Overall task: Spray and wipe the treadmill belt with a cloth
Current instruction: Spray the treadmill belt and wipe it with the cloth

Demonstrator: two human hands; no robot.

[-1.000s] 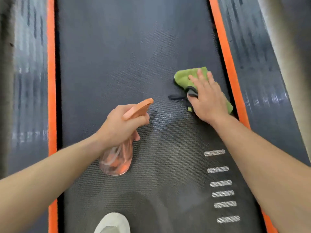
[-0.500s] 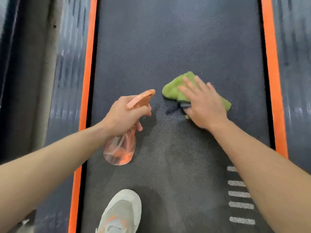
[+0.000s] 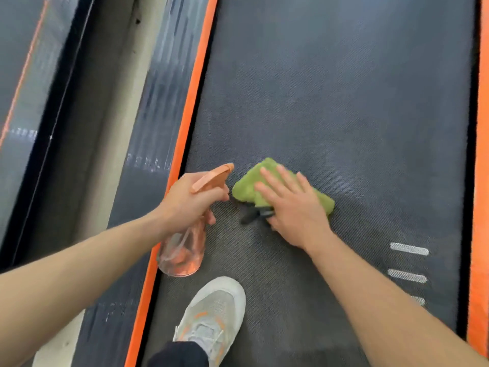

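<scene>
Spray bottle in one hand, green cloth under the other, low over the treadmill belt (image 3: 344, 102).

From the left: a dark side rail (image 3: 156, 115) and an orange stripe (image 3: 195, 88) border the belt. The left hand (image 3: 190, 200) has its fingers curled round the neck of a clear orange-tinted spray bottle (image 3: 182, 256), whose nozzle points toward the cloth just beside it. The green cloth (image 3: 248, 184) lies on the belt, left of centre, pressed down by the right hand (image 3: 293, 207) with fingers straight and spread. A pale shoe (image 3: 214, 311) stands on the belt below the hands. White dashes (image 3: 408, 249) mark the belt near the right orange stripe (image 3: 480, 207).
</scene>
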